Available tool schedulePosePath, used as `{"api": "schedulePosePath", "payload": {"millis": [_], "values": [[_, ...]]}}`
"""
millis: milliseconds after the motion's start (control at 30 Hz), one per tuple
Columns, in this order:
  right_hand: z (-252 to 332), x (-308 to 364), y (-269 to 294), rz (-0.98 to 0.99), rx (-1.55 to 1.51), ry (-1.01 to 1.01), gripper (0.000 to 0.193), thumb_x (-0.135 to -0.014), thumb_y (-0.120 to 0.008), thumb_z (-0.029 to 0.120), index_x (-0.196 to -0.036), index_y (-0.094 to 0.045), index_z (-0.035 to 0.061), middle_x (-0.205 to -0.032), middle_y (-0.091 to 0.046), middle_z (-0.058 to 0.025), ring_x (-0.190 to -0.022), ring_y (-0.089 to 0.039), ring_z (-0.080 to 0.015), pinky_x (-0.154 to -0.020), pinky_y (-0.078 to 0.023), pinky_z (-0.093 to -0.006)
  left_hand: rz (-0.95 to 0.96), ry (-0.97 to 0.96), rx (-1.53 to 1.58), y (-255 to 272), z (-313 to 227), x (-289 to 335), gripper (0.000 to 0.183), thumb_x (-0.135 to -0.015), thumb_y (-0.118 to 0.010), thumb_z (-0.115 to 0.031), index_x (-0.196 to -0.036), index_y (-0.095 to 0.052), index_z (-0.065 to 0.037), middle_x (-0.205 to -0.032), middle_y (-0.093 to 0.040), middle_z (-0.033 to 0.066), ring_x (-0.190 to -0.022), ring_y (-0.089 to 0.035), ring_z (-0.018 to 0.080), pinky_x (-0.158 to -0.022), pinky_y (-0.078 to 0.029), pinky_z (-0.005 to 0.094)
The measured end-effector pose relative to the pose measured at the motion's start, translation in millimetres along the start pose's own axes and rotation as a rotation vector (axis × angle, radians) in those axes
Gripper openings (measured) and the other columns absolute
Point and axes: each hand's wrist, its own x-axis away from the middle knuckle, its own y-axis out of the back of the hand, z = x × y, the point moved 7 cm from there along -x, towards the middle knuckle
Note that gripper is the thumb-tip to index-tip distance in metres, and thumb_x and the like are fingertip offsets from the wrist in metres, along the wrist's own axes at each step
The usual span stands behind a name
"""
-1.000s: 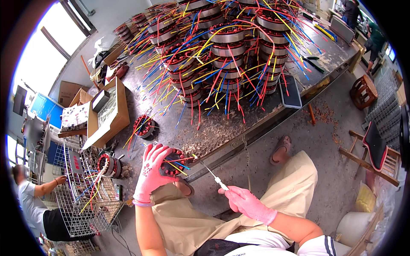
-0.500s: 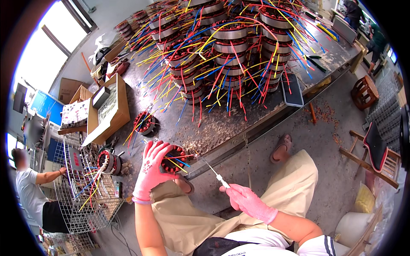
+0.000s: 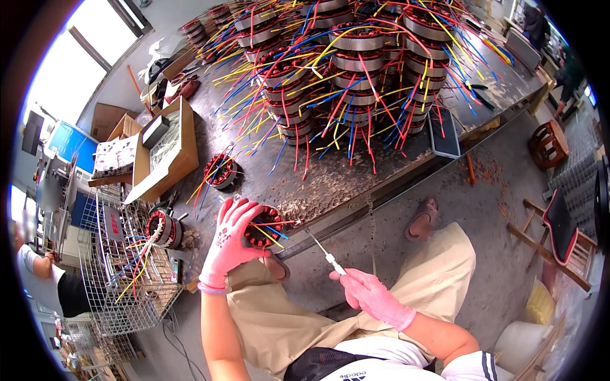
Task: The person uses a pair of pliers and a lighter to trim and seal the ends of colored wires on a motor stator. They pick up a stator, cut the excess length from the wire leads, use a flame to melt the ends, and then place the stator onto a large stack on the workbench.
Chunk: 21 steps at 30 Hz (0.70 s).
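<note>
At the bench's near edge, my left hand (image 3: 232, 244) in a pink glove grips a motor stator (image 3: 274, 236) from its left side. Its ring of red-coated slots faces up toward me, with blue, yellow and red leads sticking out. My right hand (image 3: 375, 295), also gloved, is closed round the white handle of a thin metal-shafted tool (image 3: 330, 259). The shaft's tip points at the stator and is close to it; whether they touch I cannot tell. A second stator (image 3: 222, 171) sits on the bench just beyond my left hand, and another stator (image 3: 164, 230) with a white-bound lead bundle lies left.
Tall stacks of stators (image 3: 358, 63) with splayed wires fill the workbench (image 3: 318, 190). A phone-like dark slab (image 3: 444, 134) and pliers (image 3: 481, 95) rest right of them. At left are an open carton (image 3: 168, 149) and a wire basket (image 3: 133, 311). A wooden stool (image 3: 548, 145) stands right.
The stator has turned slightly in my left hand, so more of its ring shows. My right hand keeps its hold on the tool. At left, a person has shifted away from the basket.
</note>
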Motion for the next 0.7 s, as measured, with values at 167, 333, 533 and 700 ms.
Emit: {"api": "schedulePosePath", "payload": {"millis": [167, 333, 533, 700], "values": [[1.1, 0.4, -0.7, 0.011, 0.005, 0.002, 0.031, -0.104, -0.044, 0.019, -0.126, -0.057, 0.0007, -0.069, -0.040, 0.0058, -0.055, -0.038, -0.0042, -0.048, -0.028, -0.0212, 0.030, 0.005, 0.012, 1.0, -1.6, -0.9, 0.093, -0.050, -0.088, -0.030, -0.133, -0.053, -0.008, -0.138, -0.052, 0.0125, -0.137, -0.039, 0.0313, -0.120, -0.019, 0.0505], [5.4, 1.5, -1.0, 0.005, 0.068, 0.011, 0.032, -0.104, -0.043, 0.018, -0.126, -0.056, -0.0012, -0.070, -0.040, 0.0057, -0.055, -0.038, -0.0043, -0.049, -0.029, -0.0207, 0.026, 0.006, 0.006, 0.5, 0.9, 0.6, 0.094, -0.050, -0.088, -0.031, -0.133, -0.053, -0.008, -0.138, -0.052, 0.0125, -0.138, -0.039, 0.0309, -0.120, -0.018, 0.0506], [2.6, 0.8, 0.6, 0.004, 0.019, 0.026, 0.033, -0.104, -0.044, 0.019, -0.127, -0.056, -0.0013, -0.069, -0.040, 0.0060, -0.055, -0.038, -0.0044, -0.048, -0.029, -0.0206, 0.028, 0.004, 0.006, -1.0, 0.3, -0.2, 0.094, -0.049, -0.088, -0.032, -0.134, -0.053, -0.008, -0.138, -0.052, 0.0126, -0.138, -0.039, 0.0311, -0.120, -0.018, 0.0507], [-0.1, -0.4, 1.7, -0.004, 0.019, -0.003, 0.032, -0.104, -0.044, 0.019, -0.127, -0.056, -0.0001, -0.069, -0.040, 0.0059, -0.055, -0.037, -0.0044, -0.047, -0.028, -0.0202, 0.023, 0.004, 0.004, 0.5, -0.8, -0.5, 0.094, -0.050, -0.088, -0.032, -0.134, -0.053, -0.008, -0.137, -0.052, 0.0123, -0.138, -0.039, 0.0309, -0.120, -0.019, 0.0507]]}}
